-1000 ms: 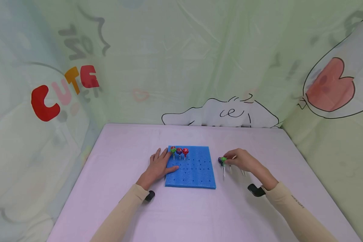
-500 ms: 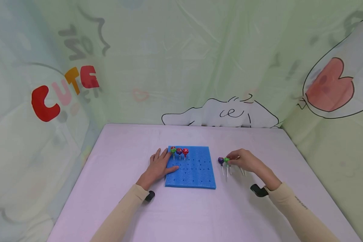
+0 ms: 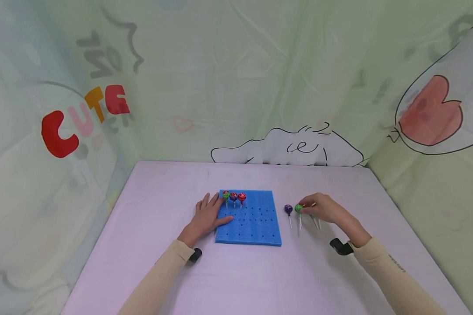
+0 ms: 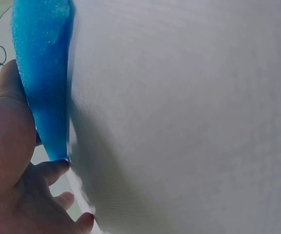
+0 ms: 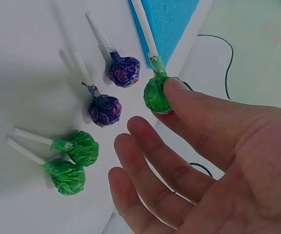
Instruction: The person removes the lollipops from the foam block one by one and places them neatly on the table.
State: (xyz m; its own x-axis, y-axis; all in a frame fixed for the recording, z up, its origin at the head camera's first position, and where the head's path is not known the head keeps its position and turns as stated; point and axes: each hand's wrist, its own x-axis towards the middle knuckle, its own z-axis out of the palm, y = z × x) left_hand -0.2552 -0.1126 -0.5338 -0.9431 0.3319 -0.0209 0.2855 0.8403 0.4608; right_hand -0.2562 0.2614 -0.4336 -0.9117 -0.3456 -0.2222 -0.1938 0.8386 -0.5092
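Between thumb and index finger my right hand (image 3: 319,208) pinches a green lollipop (image 5: 157,95) by its wrapped head, its white stick pointing away. Below it on the table lie two purple lollipops (image 5: 124,71) and two green lollipops (image 5: 82,147), seen in the right wrist view. My left hand (image 3: 206,218) rests on the left edge of a blue foam board (image 3: 256,227), fingers spread and thumb on its top. Near the board's back left corner stand a green and red lollipop (image 3: 226,195), a purple lollipop (image 3: 234,197) and a red lollipop (image 3: 242,197), all upright.
Rows of small holes dot the foam board. A pale pink cloth covers the table (image 3: 228,280). Printed fabric walls (image 3: 236,87) rise at the back and both sides.
My right hand has moved slightly right with the green lollipop, away from the purple one that now shows separately on the table. The left hand and the board have stayed still.
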